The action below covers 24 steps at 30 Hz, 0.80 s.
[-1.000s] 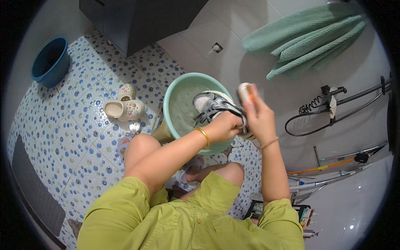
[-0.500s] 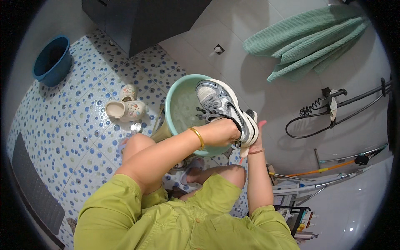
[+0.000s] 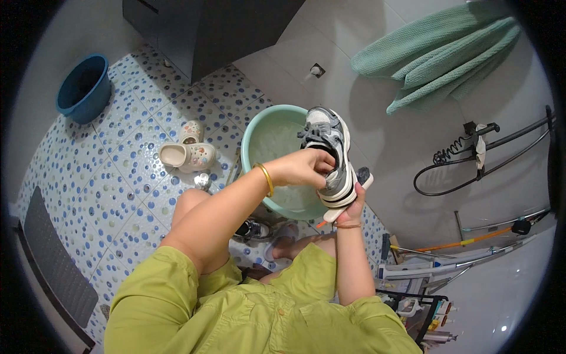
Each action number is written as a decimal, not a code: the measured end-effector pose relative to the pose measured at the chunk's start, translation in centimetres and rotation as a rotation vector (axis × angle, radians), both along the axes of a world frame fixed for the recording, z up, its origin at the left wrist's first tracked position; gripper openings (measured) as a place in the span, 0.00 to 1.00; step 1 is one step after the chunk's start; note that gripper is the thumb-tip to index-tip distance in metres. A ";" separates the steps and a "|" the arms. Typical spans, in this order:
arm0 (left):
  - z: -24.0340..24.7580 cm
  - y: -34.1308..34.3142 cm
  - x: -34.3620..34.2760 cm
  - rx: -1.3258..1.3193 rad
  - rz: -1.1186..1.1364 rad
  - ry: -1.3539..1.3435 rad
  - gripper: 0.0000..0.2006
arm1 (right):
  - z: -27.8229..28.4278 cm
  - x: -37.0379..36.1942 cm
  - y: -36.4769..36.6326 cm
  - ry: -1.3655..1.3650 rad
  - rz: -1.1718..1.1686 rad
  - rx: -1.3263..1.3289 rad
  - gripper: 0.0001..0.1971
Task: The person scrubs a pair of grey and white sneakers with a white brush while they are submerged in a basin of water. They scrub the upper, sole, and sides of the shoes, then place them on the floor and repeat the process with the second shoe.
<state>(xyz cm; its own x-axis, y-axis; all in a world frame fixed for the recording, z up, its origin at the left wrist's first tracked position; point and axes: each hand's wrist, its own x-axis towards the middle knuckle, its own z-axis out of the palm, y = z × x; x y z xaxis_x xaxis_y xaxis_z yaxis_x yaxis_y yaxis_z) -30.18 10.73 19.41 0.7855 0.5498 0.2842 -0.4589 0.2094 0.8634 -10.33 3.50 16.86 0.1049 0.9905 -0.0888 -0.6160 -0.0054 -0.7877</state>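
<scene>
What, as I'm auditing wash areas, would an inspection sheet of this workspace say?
Surface: dotted tile floor, glossy in places; wetness cannot be told.
Things in use: grey-and-white sneaker, scrub brush by its sole, contact unclear; mint-green basin of cloudy water.
Clutter: cream clogs, second sneaker and blue tub on the floor.
Left hand: grips the sneaker at its collar.
Right hand: holds the brush.
Cables: no electrical cable seen; black coiled line and looped hose at the wall.
Surroundings: hanging green towel, dark cabinet.
</scene>
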 end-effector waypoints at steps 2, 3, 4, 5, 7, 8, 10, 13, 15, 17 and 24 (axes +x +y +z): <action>0.2 1.1 -0.3 -0.020 0.050 0.206 0.19 | -0.1 -0.6 0.0 0.012 -0.007 0.009 0.28; -0.2 1.5 0.2 -0.168 0.037 0.261 0.19 | -0.3 -0.7 0.0 -0.006 -0.006 0.002 0.27; -0.7 1.8 0.3 -0.242 0.013 0.258 0.16 | 0.0 -0.9 0.0 0.020 0.015 -0.007 0.28; -1.0 2.1 0.5 -0.315 -0.008 0.256 0.16 | 0.4 -1.1 0.2 0.031 0.006 -0.021 0.27; -0.6 1.5 1.4 -0.393 0.058 0.128 0.16 | 0.5 -0.7 0.7 -0.019 -0.058 -0.063 0.26; -0.6 1.4 1.6 -0.371 0.092 0.141 0.18 | 0.2 0.1 1.1 -0.079 -0.112 -0.087 0.25; -0.1 1.0 1.8 -0.302 0.174 0.175 0.24 | 0.7 1.6 1.0 -0.440 -0.237 -0.069 0.27; -0.3 1.1 1.9 -0.328 0.246 0.165 0.32 | 4.6 0.5 -0.7 -1.299 -0.488 0.090 0.33; -1.1 1.7 2.0 -0.352 0.251 0.157 0.36 | 7.4 -3.3 -2.6 -1.486 -0.573 0.299 0.37; -2.2 1.9 3.6 -0.342 0.328 0.170 0.38 | 8.4 -4.2 -3.3 -1.753 -0.344 0.468 0.42; -1.1 0.7 4.4 -0.314 0.212 0.034 0.47 | 8.8 -5.7 0.1 -2.184 -0.096 0.254 0.34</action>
<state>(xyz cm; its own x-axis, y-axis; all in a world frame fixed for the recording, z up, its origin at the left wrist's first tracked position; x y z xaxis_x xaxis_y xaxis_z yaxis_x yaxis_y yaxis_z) -25.81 11.40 18.36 0.6510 0.7573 0.0516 -0.4926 0.3697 0.7878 -16.05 3.63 25.68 -0.1332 0.9459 0.2958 0.9886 0.1479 -0.0279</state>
